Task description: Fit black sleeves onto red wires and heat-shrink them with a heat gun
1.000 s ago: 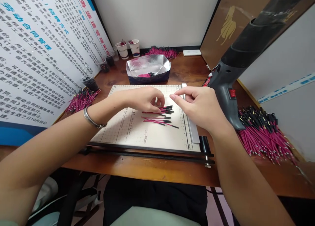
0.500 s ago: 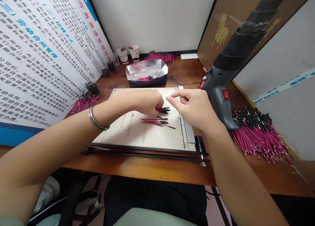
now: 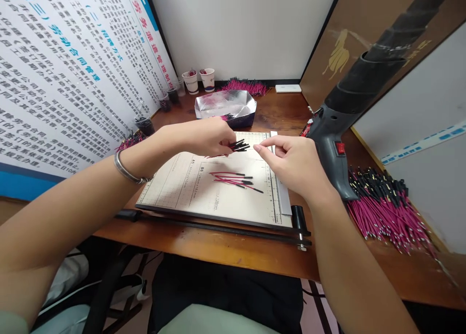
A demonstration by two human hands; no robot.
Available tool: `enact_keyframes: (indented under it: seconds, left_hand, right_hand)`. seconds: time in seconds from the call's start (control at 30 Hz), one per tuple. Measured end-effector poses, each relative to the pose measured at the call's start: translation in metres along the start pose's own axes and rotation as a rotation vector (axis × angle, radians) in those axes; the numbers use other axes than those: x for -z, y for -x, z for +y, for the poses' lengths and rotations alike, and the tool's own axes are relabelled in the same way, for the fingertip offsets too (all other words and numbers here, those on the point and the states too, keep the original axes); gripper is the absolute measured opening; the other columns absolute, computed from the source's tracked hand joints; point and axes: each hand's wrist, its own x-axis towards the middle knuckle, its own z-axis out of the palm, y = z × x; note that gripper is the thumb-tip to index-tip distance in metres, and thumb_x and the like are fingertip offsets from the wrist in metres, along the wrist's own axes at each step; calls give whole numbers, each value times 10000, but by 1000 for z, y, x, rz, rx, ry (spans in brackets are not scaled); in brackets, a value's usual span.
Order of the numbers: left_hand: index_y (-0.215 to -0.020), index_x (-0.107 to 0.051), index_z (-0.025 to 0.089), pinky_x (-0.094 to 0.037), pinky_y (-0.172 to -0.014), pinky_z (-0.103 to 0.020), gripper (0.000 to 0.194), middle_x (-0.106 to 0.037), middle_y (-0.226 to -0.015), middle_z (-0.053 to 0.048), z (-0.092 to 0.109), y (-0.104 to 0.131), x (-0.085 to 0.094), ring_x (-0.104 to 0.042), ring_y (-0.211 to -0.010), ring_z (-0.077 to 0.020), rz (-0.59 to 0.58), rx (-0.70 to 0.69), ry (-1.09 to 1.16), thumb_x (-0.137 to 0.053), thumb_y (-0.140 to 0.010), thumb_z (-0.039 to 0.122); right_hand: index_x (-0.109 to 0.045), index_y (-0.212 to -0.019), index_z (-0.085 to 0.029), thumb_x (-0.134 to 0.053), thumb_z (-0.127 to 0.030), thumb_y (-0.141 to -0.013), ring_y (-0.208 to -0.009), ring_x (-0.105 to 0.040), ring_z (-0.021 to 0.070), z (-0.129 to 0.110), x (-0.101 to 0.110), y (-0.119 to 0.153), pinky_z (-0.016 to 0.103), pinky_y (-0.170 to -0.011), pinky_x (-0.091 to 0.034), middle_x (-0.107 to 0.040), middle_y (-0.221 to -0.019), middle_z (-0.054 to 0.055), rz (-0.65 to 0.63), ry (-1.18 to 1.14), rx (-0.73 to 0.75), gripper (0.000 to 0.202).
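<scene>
In the head view, my left hand is closed round a small bundle of magenta wires with black sleeved ends. The black ends point right, and my fingers cover most of the magenta lengths. Just right of those tips is my right hand, thumb and forefinger drawn together in a pinch. Whether a thin piece sits between them is too small to tell. Below both hands, several loose magenta wires lie on the cream paper-trimmer board, which is printed with lines and sizes.
A foil-lined box holding wires stands behind the board. A hot-air gun rises at right beside a large wire pile. Paper cups and another wire heap line the back. The trimmer's arm runs along the front.
My left hand has lifted the bundle up and away from the loose wires, so more of them show. The right hand keeps its pinch. The whole view has shifted slightly.
</scene>
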Motion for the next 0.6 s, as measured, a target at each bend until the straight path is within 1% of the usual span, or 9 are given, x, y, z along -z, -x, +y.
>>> enact_keyframes:
  seconds: [0.17,0.27,0.33,0.4,0.47,0.6]
  left_hand:
    - [-636,-567,194,-332,-541,-283,260,-598,-541,13,-26,20,8,-471,-490,-113,20,125,92,-604,-876,286]
    - [-702,-649,201,-361,-562,-277,193,-631,-567,10,-43,37,11,-521,-520,-126,41,214,136,-619,-858,311]
    - [-730,-680,205,-374,-579,-275,175,-657,-593,5,-48,45,12,-543,-545,-130,30,249,147,-624,-851,319]
    - [-710,-670,201,-373,-579,-275,196,-661,-596,2,-47,48,10,-550,-553,-131,4,256,158,-625,-852,330]
    - [-682,-638,195,-354,-556,-276,216,-643,-582,3,-39,44,7,-535,-538,-128,-16,226,168,-617,-852,327]
    - [-617,-545,193,-301,-512,-280,248,-538,-523,22,-13,22,-1,-444,-489,-112,-46,75,143,-600,-840,288]
  right_hand:
    - [-771,-743,-203,-677,-329,-836,-490,-303,94,0,-2,0,313,-597,-267,-267,-465,-76,-9,8,-14,183]
    - [-763,-727,-202,-674,-331,-844,-484,-291,89,1,-3,0,312,-592,-265,-262,-460,-79,-15,11,-13,195]
    - [-760,-725,-203,-675,-333,-845,-482,-289,87,1,-4,1,309,-589,-266,-260,-458,-80,-15,10,-4,196]
    - [-759,-729,-205,-677,-337,-840,-478,-286,86,1,-5,0,308,-584,-265,-260,-453,-81,-13,11,6,192]
    - [-759,-731,-207,-675,-345,-835,-477,-283,87,1,-4,0,310,-579,-262,-263,-451,-80,-10,13,14,192]
    - [-764,-734,-202,-669,-354,-830,-481,-298,92,2,-4,-1,311,-575,-255,-276,-455,-75,-7,24,4,204]
